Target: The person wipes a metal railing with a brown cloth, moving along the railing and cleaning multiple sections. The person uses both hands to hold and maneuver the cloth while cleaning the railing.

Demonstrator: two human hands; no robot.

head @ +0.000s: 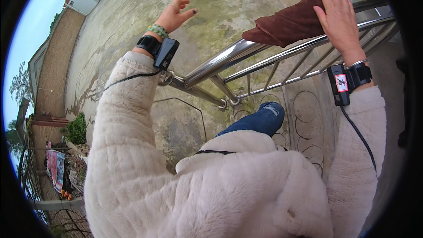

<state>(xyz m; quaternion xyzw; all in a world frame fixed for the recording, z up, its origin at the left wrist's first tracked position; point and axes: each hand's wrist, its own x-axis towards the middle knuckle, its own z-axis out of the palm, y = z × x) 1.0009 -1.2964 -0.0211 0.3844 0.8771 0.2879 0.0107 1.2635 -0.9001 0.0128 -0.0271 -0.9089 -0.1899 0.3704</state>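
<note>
A dark brown cloth (288, 23) is draped along the top tube of a stainless-steel railing (219, 60). My right hand (341, 19) holds the cloth against that tube, its fingers bent over the far side where the fingertips lie close together. My left hand (174, 14) is raised to the left of the railing, holding nothing, fingers apart. The nearest railing post (195, 93) runs below it. Part of the tube is hidden under the cloth. Each wrist wears a black strapped device with a cable.
Thinner bars (299, 62) fill the railing below the top tube. Stained concrete (132, 16) spreads out beyond it. A thin dark cable (201, 112) hangs near my leg. A strip of paving with ring patterns (305, 112) lies at the railing's foot. A brick wall (54, 69) stands far left.
</note>
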